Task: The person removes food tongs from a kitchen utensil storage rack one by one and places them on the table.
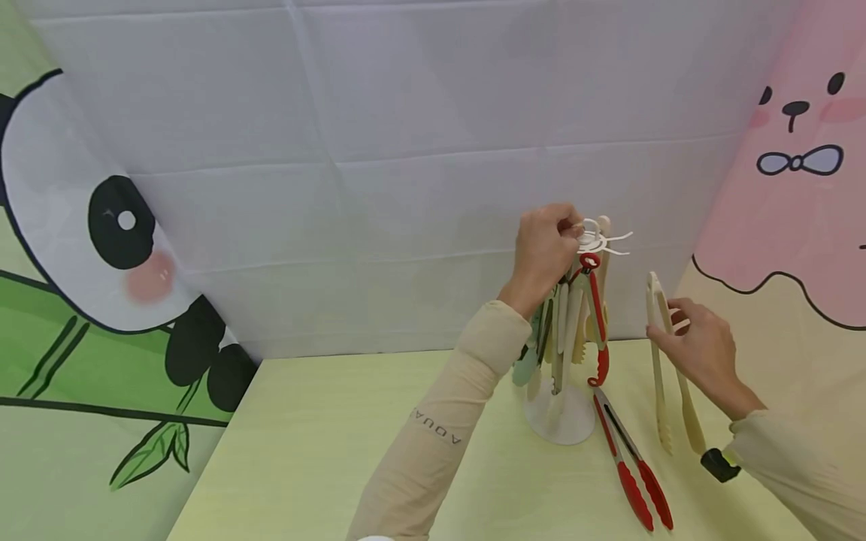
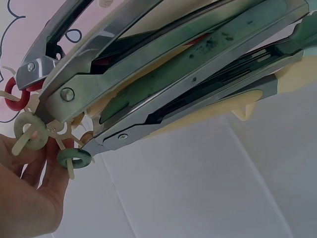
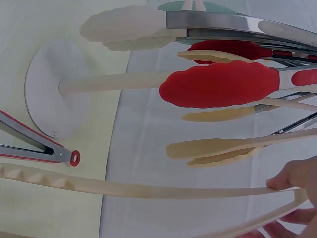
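My left hand pinches the white hooked top of a utensil stand. Several tongs hang from its hooks by their rings, among them green-handled tongs close to the fingers in the left wrist view and red-tipped tongs. To the right of the stand, my right hand holds beige tongs near their joined upper end. Their two arms point down and stand slightly apart, close over the table. In the right wrist view, the thumb lies against one arm of the beige tongs.
Red and silver tongs lie on the yellow table in front of the stand's round base. A white cloth wall rises behind the table. Printed cartoon cloths flank it, a panda left and a pink bear right.
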Demonstrator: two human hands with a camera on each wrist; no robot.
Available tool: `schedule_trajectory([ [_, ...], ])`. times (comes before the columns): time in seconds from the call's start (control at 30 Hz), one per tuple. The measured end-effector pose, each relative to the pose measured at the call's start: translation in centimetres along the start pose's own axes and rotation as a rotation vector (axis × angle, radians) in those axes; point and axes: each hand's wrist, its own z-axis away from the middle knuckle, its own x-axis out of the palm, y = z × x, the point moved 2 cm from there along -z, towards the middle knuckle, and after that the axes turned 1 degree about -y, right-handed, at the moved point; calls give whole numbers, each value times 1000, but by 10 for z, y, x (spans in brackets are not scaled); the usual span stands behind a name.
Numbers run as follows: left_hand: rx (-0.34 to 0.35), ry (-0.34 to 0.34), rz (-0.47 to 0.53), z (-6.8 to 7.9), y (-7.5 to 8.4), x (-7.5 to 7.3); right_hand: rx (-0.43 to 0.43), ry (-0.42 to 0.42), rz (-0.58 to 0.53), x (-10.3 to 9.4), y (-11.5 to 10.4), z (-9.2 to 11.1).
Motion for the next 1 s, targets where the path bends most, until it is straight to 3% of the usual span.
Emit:
schedule_trajectory([
  [0.63,-38,-38,-7,-2,2,-4,61,-93,10,13,16,15],
  [1.0,-10,4,4,-2,2,-4,45,-110,-4,24,30,26],
])
